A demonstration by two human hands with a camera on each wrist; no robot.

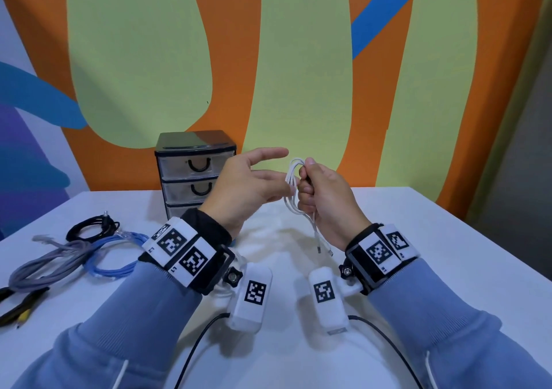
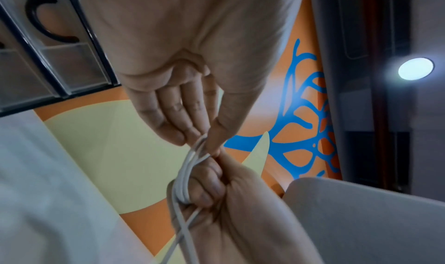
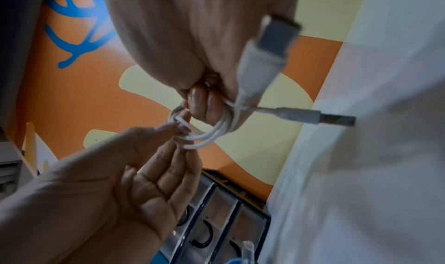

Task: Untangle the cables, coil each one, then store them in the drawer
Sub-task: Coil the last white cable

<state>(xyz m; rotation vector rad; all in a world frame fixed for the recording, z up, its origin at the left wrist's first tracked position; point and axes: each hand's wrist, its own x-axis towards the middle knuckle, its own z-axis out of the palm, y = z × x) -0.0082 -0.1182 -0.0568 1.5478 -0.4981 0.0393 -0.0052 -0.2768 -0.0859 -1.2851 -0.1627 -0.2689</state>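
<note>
Loops of thin white USB cable [image 1: 294, 185] hang bundled in the right hand [image 1: 325, 200], held up above the white table [image 1: 433, 254] in front of the drawer unit. The bundle's long axis runs roughly vertical: the rounded bends stick out above the fist, and the two plug ends [image 1: 324, 250] dangle below it, pointing down toward the table. The right hand's fingers are curled tightly round the middle of the bundle, thumb on top. The left hand [image 1: 248, 188] has its forefinger stretched out straight, while in the left wrist view its thumb and other fingertips [image 2: 173, 135] pinch the white strands just beside the right fist.

The small three-drawer plastic unit with clear drawer fronts and black curved handles [image 1: 195, 173] stands upright at the back of the table, partly behind the left hand. Its top two drawers look pushed in; what lies inside cannot be told through the cloudy fronts.

On the table to the left lie a coiled black cable [image 1: 92, 227], a loosely looped grey network cable [image 1: 50, 260] and a looped blue network cable [image 1: 116, 254], the grey and blue overlapping. A black lead with yellow plug [image 1: 21, 308] lies at the left edge.
</note>
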